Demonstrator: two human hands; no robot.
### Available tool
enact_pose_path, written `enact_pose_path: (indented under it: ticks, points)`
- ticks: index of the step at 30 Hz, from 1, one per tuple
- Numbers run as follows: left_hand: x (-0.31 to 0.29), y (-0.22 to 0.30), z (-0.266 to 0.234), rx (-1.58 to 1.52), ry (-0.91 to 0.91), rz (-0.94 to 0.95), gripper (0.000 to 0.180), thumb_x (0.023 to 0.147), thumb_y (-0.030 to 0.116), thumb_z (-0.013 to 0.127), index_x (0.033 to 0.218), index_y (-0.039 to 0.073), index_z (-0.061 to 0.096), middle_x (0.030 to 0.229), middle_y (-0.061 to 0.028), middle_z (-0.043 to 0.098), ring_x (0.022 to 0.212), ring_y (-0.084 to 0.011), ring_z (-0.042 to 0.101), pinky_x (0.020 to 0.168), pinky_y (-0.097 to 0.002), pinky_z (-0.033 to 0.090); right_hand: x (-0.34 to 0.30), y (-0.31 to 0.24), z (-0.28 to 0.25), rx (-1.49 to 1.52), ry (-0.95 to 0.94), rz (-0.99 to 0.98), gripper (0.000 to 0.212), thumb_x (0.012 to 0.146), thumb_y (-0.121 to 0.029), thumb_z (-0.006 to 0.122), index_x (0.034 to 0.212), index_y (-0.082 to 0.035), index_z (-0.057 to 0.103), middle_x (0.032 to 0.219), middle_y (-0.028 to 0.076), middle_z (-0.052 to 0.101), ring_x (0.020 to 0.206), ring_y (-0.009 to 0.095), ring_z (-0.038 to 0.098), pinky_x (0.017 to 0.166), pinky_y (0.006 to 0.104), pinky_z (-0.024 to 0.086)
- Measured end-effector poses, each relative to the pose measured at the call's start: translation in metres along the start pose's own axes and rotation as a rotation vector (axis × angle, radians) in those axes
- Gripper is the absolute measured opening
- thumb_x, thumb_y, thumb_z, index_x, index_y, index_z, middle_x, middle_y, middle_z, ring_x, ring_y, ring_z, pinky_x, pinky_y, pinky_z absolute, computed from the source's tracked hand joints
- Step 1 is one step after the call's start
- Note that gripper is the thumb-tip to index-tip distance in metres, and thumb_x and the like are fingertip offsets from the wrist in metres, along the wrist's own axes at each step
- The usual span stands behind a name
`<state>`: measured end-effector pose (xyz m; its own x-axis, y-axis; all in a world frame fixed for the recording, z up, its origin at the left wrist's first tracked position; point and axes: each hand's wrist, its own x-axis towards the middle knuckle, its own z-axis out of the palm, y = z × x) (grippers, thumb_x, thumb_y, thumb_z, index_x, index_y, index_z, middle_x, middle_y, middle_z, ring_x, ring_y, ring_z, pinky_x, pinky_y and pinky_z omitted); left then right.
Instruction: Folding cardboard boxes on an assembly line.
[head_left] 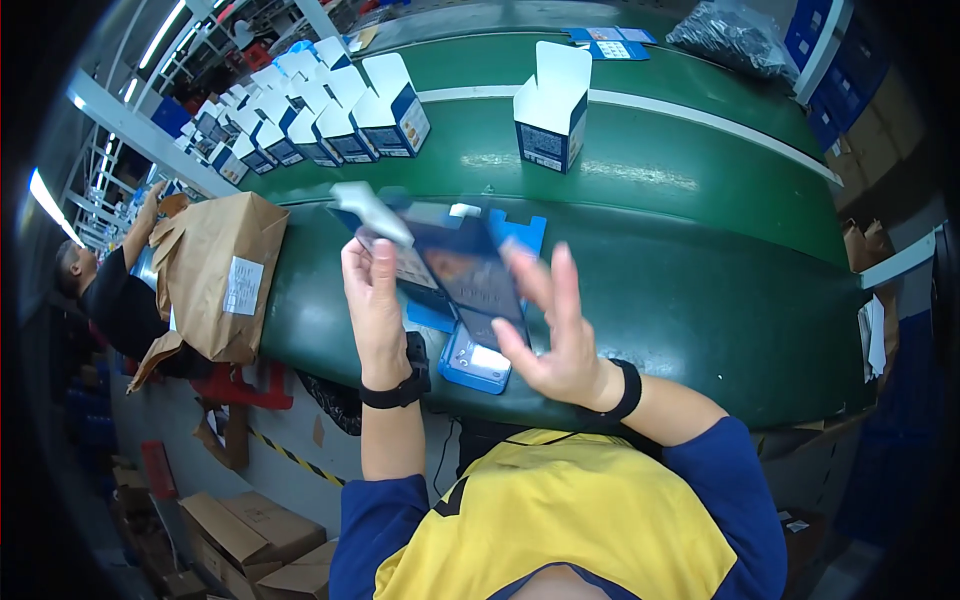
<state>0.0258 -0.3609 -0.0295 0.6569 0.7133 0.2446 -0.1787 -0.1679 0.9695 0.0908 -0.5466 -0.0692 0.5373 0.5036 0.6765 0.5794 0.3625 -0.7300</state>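
A dark blue carton (468, 268), smeared by motion, is tilted in front of me with a white flap (372, 212) sticking out at its upper left. My left hand (372, 290) grips the carton's left side, thumb up along it. At its right side is my right hand (560, 325), fingers spread and partly blurred; its thumb and fingertips are at the carton's edge. Under the carton lies a blue device with a pale top (476, 362) near the bench's front edge. Flat blue card (520, 236) shows behind the carton, mostly covered.
Beyond the green bench (680, 300) runs a green conveyor (670, 150). One open carton (552, 120) stands on it, with several more (395, 115) at the left. A brown paper bag (222, 275) stands left, near another person (115, 295). A grey plastic bag (735, 40) lies far right.
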Motion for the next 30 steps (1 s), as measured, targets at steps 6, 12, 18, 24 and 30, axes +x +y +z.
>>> enact_pose_path:
  ticks: [6, 12, 18, 24, 30]
  points:
    - [-0.014, 0.020, 0.013, -0.246, -0.210, 0.019, 0.059, 0.084, 0.045, 0.064, 0.117, 0.001, 0.043, 0.115, -0.0108, 0.054, 0.099, -0.0143, 0.052, 0.089, -0.0294, 0.041, -0.009, 0.001, -0.003, -0.117, -0.310, -0.254, 0.113, 0.070, -0.016, 0.079, 0.146, -0.005, -0.004, 0.145, 0.025, 0.026, 0.131, 0.030, 0.037, 0.105, 0.0409, 0.030]
    - [-0.052, 0.026, 0.027, -0.677, -0.688, -0.215, 0.084, 0.075, 0.049, 0.071, 0.133, 0.000, 0.034, 0.127, -0.0145, 0.050, 0.118, -0.0216, 0.046, 0.099, -0.0323, 0.036, 0.019, -0.003, -0.023, 0.309, 0.096, 0.079, 0.131, 0.058, -0.033, 0.087, 0.146, -0.007, -0.005, 0.143, 0.020, 0.031, 0.129, 0.026, 0.037, 0.103, 0.0401, 0.033]
    - [-0.087, 0.032, 0.054, 0.119, -0.965, 0.089, 0.099, 0.071, 0.043, 0.077, 0.141, -0.001, 0.023, 0.138, -0.0141, 0.038, 0.128, -0.0264, 0.037, 0.104, -0.0406, 0.033, 0.015, 0.001, -0.047, 0.532, 0.328, 0.239, 0.144, 0.046, -0.047, 0.089, 0.146, -0.005, -0.005, 0.142, 0.018, 0.031, 0.130, 0.027, 0.035, 0.105, 0.0369, 0.029]
    - [-0.068, -0.003, 0.053, 0.358, -0.435, 0.539, 0.099, 0.069, 0.035, 0.079, 0.140, 0.001, 0.019, 0.137, -0.0166, 0.033, 0.119, -0.0306, 0.043, 0.104, -0.0397, 0.032, 0.017, -0.021, -0.074, 0.317, 0.012, 0.033, 0.134, 0.050, -0.045, 0.088, 0.147, -0.008, 0.004, 0.131, 0.014, 0.041, 0.123, 0.026, 0.043, 0.105, 0.0367, 0.031]
    - [-0.044, 0.020, 0.057, -0.084, -0.479, 0.385, 0.094, 0.069, 0.024, 0.080, 0.139, 0.004, 0.020, 0.132, -0.0191, 0.035, 0.114, -0.0289, 0.047, 0.101, -0.0416, 0.036, 0.023, -0.040, -0.087, 0.333, -0.199, 0.117, 0.128, 0.048, -0.043, 0.090, 0.146, -0.004, 0.016, 0.131, 0.011, 0.044, 0.122, 0.023, 0.042, 0.105, 0.0358, 0.029]
